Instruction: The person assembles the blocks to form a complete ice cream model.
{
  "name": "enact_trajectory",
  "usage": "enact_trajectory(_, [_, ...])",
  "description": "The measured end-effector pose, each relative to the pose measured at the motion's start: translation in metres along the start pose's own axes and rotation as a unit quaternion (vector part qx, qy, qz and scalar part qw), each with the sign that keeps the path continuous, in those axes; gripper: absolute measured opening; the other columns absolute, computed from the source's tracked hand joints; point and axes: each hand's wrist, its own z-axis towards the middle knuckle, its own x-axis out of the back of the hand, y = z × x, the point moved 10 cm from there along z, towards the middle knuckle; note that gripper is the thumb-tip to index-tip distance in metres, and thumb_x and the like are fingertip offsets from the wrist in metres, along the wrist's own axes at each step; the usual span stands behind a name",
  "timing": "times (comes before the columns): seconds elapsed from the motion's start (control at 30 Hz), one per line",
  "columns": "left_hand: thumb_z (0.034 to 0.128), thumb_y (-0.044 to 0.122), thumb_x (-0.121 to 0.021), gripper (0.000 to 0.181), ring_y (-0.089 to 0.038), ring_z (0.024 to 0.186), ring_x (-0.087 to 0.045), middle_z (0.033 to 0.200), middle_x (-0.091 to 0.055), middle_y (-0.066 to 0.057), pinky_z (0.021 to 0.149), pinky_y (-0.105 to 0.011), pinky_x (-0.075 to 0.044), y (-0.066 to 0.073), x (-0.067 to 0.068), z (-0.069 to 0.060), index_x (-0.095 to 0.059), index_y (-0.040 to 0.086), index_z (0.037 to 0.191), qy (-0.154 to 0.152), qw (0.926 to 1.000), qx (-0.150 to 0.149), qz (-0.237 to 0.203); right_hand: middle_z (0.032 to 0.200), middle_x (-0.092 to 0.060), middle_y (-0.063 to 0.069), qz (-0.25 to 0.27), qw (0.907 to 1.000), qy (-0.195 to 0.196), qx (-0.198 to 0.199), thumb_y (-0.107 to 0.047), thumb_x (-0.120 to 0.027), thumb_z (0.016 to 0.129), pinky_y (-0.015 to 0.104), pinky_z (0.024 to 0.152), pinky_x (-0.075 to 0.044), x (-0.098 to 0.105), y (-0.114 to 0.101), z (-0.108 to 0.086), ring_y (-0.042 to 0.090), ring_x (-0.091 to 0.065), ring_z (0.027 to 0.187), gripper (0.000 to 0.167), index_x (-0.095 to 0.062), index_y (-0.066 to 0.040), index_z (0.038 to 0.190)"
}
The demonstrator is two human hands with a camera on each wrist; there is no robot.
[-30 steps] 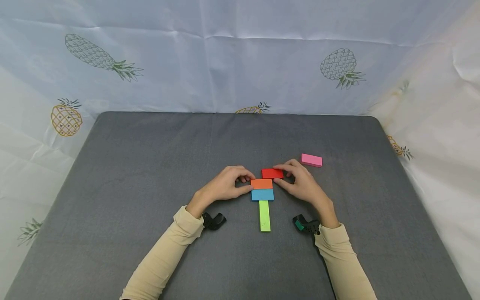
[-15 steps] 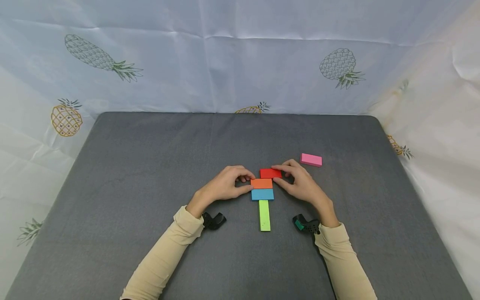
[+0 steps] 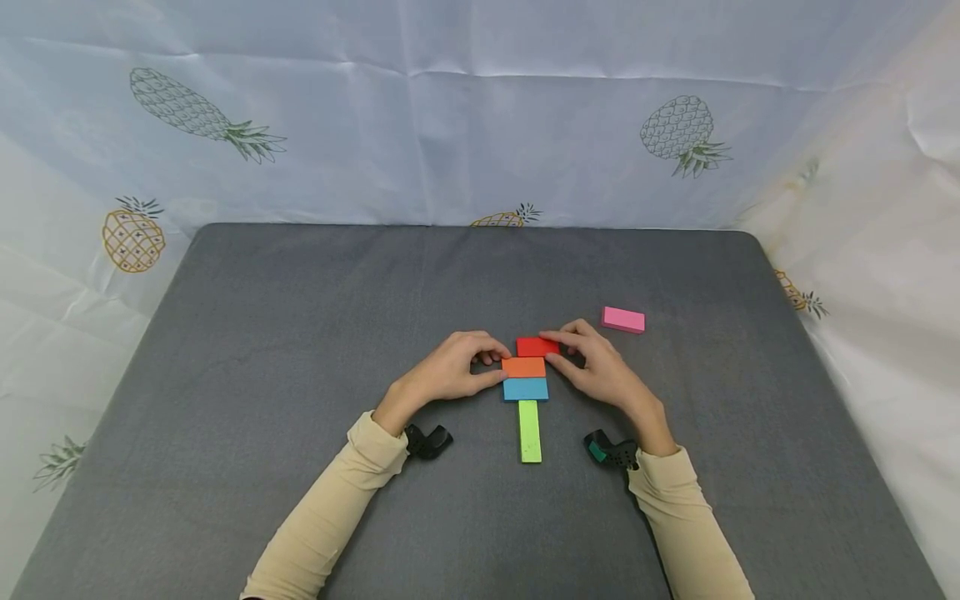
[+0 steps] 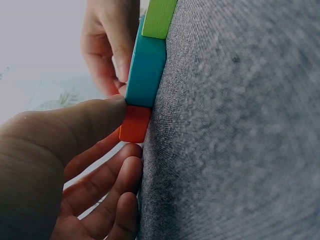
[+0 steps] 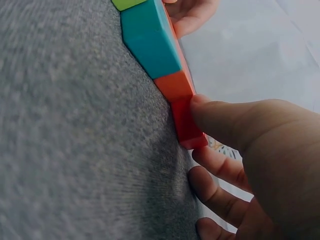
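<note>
My left hand (image 3: 461, 367) pinches the left end of an orange block (image 3: 523, 367) between thumb and fingers. With thumb and index finger, my right hand (image 3: 596, 358) grips the right end of a red block (image 3: 536, 346). The red block lies along the far side of the orange one, offset a little to the right. A blue block (image 3: 526, 389) touches the orange block's near side. From the blue block's middle a green block (image 3: 529, 432) extends lengthwise toward me. In the right wrist view, the red block (image 5: 186, 122) meets the orange block (image 5: 175, 86).
A pink block (image 3: 623, 320) lies apart, beyond my right hand. All blocks rest on a grey cloth-covered table (image 3: 337, 292). A pale curtain with pineapple prints (image 3: 450, 125) hangs behind the table's far edge. Black wrist cameras (image 3: 429, 443) sit near both cuffs.
The red block has slid a short way left along the orange block's far side, with my right hand moving along. My left hand and the other blocks have stayed put.
</note>
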Motion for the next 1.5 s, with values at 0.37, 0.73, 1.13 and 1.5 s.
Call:
enact_trajectory(0.37, [0.0932,0.015,-0.075,0.024,-0.016,0.092,-0.066,0.104,-0.073,-0.008,0.086,-0.029,-0.056,0.0,0.0,-0.001,-0.074,0.004,0.115,0.001,1.0,-0.001,-0.004,0.115,-0.063,0.012,0.019,0.9998,0.008,0.003,-0.015,-0.068,0.099,0.032,0.077,-0.046,0.0,0.0,0.0,0.019,-0.054,0.091,0.039,-0.065,-0.007,0.137])
enact_trajectory(0.73, [0.093,0.015,-0.075,0.024,-0.016,0.092,-0.066,0.103,-0.073,-0.008,0.086,-0.029,-0.056,0.0,0.0,0.0,-0.074,0.004,0.114,0.006,1.0,-0.004,-0.002,0.104,-0.064,0.015,0.022,0.9986,0.049,0.007,-0.011,-0.073,0.094,0.025,0.069,-0.044,0.012,0.003,-0.002,0.02,-0.057,0.085,0.027,-0.072,-0.002,0.12])
enact_trajectory(1.13, [0.0933,0.015,-0.075,0.025,-0.017,0.092,-0.065,0.104,-0.072,-0.009,0.086,-0.029,-0.056,-0.001,-0.001,0.0,-0.073,0.004,0.115,0.0,1.0,0.001,-0.009,0.1,-0.063,0.015,0.021,0.9981,0.055,0.014,-0.012,-0.076,0.092,0.028,0.072,-0.044,0.009,-0.001,-0.001,0.018,-0.054,0.083,0.028,-0.073,-0.002,0.119])
enact_trajectory(1.5, [0.0929,0.013,-0.075,0.03,-0.015,0.094,-0.065,0.106,-0.07,-0.009,0.088,-0.03,-0.056,-0.004,0.0,0.002,-0.066,0.003,0.12,-0.001,0.9993,0.013,-0.035,0.102,-0.063,0.013,0.023,0.998,0.057,0.015,-0.013,-0.075,0.094,0.032,0.075,-0.046,0.006,-0.002,0.0,0.019,-0.053,0.084,0.028,-0.074,-0.006,0.121])
